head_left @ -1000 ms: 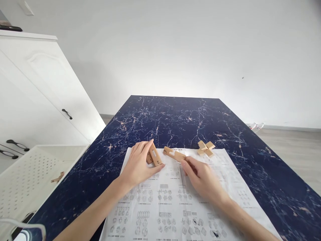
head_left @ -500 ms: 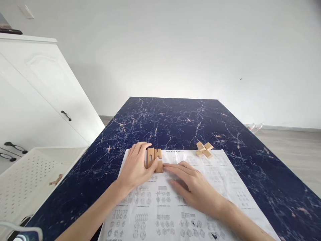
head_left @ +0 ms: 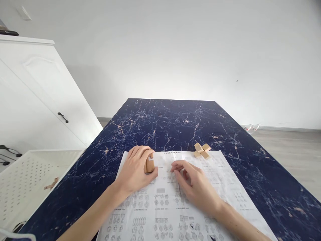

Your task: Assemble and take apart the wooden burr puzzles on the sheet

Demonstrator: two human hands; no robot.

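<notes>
Left hand [head_left: 136,169] grips the wooden blocks [head_left: 149,164] upright; right hand [head_left: 193,184], empty and loosely curled, rests just right of them.

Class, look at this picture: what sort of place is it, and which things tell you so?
Probably a room at home: a dark marble-patterned table, a white cabinet beside it, wood-look flooring. The left hand holds wooden blocks on a printed sheet.
</notes>
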